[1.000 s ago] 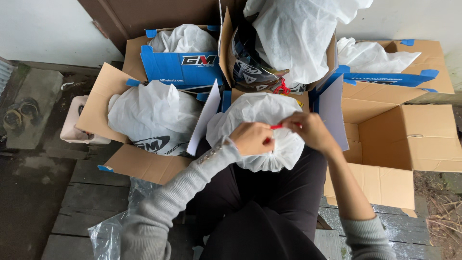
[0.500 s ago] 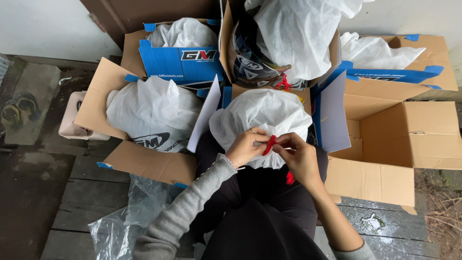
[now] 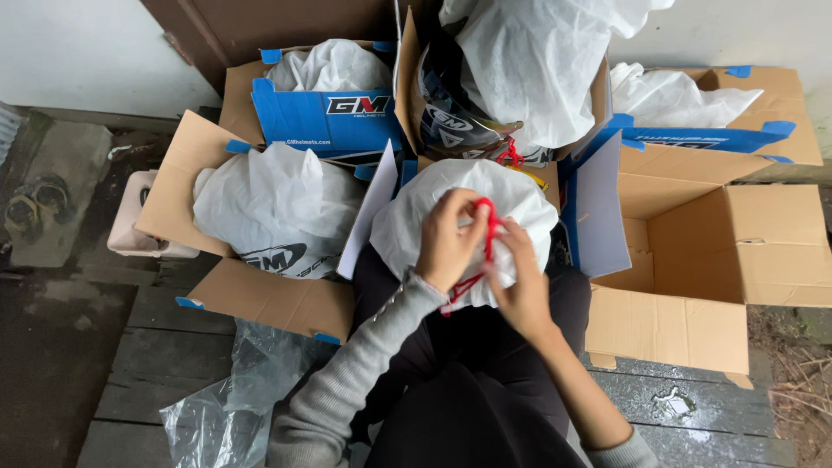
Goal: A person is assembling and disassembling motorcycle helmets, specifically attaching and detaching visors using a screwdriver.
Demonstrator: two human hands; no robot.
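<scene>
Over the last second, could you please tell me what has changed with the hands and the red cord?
Both hands came down from the top of the white bag to its near side. The left hand and right hand now pinch the red cord close together, and its loose end hangs below them. The bag stayed on the lap; the open boxes around it did not move.

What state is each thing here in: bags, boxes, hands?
White bag in lap: closed, red cord at its mouth.
Red cord: held by both hands.
Left hand: gripping cord.
Right hand: gripping cord.
Right-side cardboard box: open, empty.
Left-side cardboard box: open, holding a white bag.
</scene>
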